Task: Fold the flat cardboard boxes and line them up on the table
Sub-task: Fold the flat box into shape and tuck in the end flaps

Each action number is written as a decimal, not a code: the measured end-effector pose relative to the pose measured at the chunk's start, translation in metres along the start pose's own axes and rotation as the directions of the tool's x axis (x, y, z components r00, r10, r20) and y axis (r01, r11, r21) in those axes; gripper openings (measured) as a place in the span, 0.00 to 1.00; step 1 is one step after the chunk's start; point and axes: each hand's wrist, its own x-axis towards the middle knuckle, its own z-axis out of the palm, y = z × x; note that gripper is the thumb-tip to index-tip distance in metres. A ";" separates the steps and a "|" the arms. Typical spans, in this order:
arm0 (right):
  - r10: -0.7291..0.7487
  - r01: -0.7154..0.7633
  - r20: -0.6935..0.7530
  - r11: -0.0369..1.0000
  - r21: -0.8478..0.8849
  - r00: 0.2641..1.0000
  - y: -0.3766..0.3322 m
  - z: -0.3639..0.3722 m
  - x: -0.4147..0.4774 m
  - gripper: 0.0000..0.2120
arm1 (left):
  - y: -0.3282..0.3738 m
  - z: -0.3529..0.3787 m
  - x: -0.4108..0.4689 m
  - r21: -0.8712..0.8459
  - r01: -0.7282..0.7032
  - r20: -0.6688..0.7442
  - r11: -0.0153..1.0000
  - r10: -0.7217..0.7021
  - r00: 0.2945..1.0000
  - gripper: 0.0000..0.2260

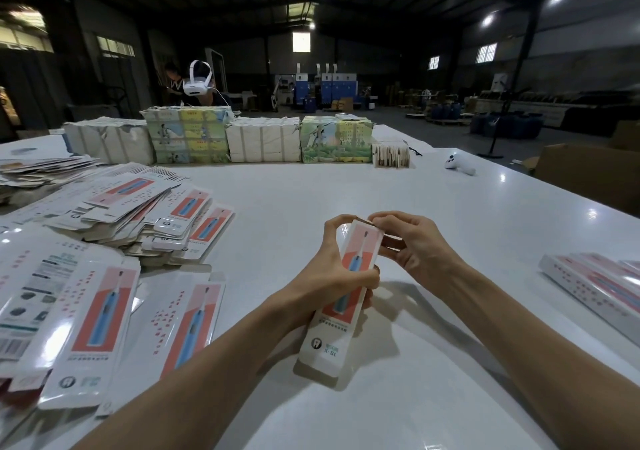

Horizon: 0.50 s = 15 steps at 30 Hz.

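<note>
Head view: our left hand (325,276) grips the box (360,248); our right hand (415,245) pinches its far end, above the desk (346,190).

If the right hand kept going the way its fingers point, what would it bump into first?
The top end of the toothbrush box, which the right hand seems to be pinching. Just past that come the fingers of the left hand, though depth is hard to judge.
</note>
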 end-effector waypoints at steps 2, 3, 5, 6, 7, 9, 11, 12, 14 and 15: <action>0.006 -0.006 -0.019 1.000 -0.008 1.000 0.000 0.000 0.000 0.07 | 0.000 0.001 -0.001 0.000 -0.007 0.003 1.000 0.007 1.000 0.42; 0.007 -0.007 -0.025 1.000 -0.016 1.000 -0.001 0.000 0.000 0.07 | 0.000 0.001 -0.001 0.005 -0.010 0.003 1.000 0.010 1.000 0.42; 0.003 -0.003 -0.028 0.999 -0.033 1.000 -0.001 0.001 -0.002 0.07 | 0.001 0.002 -0.002 0.020 -0.023 -0.002 1.000 0.023 1.000 0.43; -0.002 0.001 -0.025 0.999 -0.039 1.000 -0.002 0.002 -0.003 0.07 | 0.001 0.002 -0.002 0.025 -0.036 -0.006 0.999 0.036 0.999 0.43; -0.007 0.006 -0.021 0.999 -0.045 1.000 -0.003 0.002 -0.004 0.08 | 0.001 0.002 -0.002 0.030 -0.048 -0.009 0.998 0.048 0.999 0.44; -0.020 0.019 -0.013 0.998 -0.059 1.000 -0.005 0.003 -0.004 0.10 | 0.002 0.002 -0.003 0.039 -0.063 -0.010 0.997 0.063 0.998 0.44; -0.017 0.016 -0.007 0.998 -0.066 1.000 -0.006 0.003 -0.005 0.10 | 0.003 0.002 -0.003 0.028 -0.063 -0.002 0.998 0.063 0.998 0.45; -0.010 0.010 -0.004 0.998 -0.064 1.000 -0.006 0.003 -0.005 0.10 | 0.003 0.002 -0.002 0.019 -0.059 0.002 0.998 0.059 0.998 0.45; -0.003 0.004 0.009 0.998 -0.060 1.000 -0.007 0.001 -0.006 0.09 | 0.004 0.002 -0.002 0.006 -0.048 0.007 0.999 0.048 0.999 0.46; -0.003 0.004 0.016 0.998 -0.065 1.000 -0.007 0.001 -0.006 0.08 | 0.004 0.003 -0.002 0.006 -0.043 0.007 0.999 0.043 0.999 0.45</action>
